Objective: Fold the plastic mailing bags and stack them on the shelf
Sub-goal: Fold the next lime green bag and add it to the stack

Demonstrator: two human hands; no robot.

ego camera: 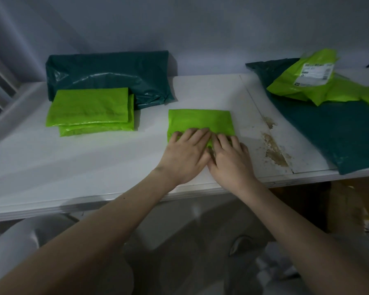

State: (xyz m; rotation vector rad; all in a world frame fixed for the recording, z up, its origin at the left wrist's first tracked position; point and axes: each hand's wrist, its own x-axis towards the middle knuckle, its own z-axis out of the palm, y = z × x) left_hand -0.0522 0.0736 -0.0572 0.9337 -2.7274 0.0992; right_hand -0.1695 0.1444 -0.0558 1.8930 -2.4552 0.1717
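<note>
Left hand and right hand: fingers flat, pressing near edge of folded bag at mid-shelf, likely to set the crease. Nothing gripped. Green stack to left, awaiting this bag.

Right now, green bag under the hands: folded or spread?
Folded. The lime green bag lies as a compact rectangle on the shelf, both the left hand and right hand pressing its near edge flat.
</note>
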